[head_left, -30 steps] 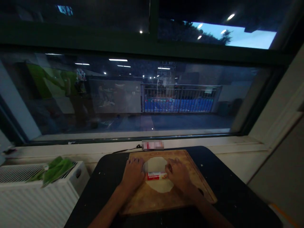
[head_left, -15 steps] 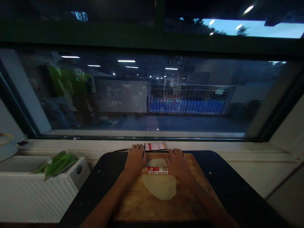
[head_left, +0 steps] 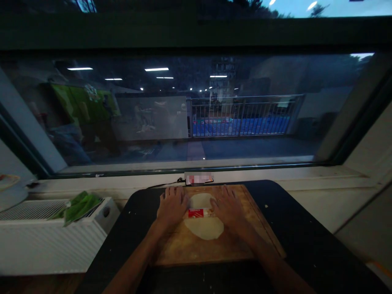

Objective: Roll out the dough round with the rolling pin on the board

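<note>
A rolling pin (head_left: pixel 196 213) with a red and white label lies crosswise over a flat sheet of pale dough (head_left: pixel 204 228). The dough rests on a wooden board (head_left: pixel 180 254). My left hand (head_left: pixel 174 204) lies over the pin's left end, its fingers stretched forward. On the right end rests my right hand (head_left: pixel 227 207), palm down with its fingers extended and a little apart. Both ends of the pin are hidden beneath my hands. Dough shows in front of the pin and behind it.
Under the board is a dark table (head_left: pixel 128 228) with small crumbs on it. A phone (head_left: pixel 199 179) with a cable sits beyond the board by the window sill (head_left: pixel 122 179). At left, a green cloth-like item (head_left: pixel 81 208) lies on a white radiator (head_left: pixel 45 245).
The label on the rolling pin shows a different side, so the pin has turned under my hands. My view has tilted down slightly. Both hands stay over the pin.
</note>
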Demonstrator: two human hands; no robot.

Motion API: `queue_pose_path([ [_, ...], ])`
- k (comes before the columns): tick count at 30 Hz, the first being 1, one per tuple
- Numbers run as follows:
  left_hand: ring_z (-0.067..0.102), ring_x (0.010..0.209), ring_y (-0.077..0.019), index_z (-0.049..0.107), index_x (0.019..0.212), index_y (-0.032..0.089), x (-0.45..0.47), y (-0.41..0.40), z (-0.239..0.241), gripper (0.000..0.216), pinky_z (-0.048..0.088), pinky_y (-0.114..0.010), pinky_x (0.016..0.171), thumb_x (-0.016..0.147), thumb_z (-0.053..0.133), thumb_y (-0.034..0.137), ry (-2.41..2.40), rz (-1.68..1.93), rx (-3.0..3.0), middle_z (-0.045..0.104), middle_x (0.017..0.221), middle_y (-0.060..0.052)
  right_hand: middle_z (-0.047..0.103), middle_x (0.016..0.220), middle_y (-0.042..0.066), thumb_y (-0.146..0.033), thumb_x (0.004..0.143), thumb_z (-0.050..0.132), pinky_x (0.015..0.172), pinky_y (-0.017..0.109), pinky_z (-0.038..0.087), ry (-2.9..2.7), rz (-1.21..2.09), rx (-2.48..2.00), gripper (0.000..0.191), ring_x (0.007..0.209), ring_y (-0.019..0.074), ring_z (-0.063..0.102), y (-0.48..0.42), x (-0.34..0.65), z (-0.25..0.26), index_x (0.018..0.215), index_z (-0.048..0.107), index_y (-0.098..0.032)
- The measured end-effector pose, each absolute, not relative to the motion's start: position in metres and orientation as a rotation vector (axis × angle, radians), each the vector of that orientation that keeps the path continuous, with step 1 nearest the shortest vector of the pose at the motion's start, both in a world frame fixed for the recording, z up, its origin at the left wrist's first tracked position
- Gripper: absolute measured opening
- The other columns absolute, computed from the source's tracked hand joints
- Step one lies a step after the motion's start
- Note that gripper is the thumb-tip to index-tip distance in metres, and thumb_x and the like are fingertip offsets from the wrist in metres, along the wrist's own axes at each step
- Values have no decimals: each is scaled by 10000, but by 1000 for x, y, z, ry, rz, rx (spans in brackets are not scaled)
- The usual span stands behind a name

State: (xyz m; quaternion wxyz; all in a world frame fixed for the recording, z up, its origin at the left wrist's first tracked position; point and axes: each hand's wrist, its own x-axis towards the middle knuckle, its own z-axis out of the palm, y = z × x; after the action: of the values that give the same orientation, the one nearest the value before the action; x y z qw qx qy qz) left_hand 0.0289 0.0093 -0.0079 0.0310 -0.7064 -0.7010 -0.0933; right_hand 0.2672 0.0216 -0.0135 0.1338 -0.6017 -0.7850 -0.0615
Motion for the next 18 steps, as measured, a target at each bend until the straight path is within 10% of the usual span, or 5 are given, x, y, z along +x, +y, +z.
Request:
queue_pose_path([
  [18, 611, 1322, -331, 742, 1317, 169, 32, 31, 3, 392, 489, -473, 1093, 1136, 410, 273, -2079, -315, -2143, 721, 1403, -178, 724, 1423, 181, -404, 1122, 551, 1166, 476, 457, -2293, -92, -1815, 396, 1368, 339, 613, 44, 257, 5, 1384, 749, -183],
])
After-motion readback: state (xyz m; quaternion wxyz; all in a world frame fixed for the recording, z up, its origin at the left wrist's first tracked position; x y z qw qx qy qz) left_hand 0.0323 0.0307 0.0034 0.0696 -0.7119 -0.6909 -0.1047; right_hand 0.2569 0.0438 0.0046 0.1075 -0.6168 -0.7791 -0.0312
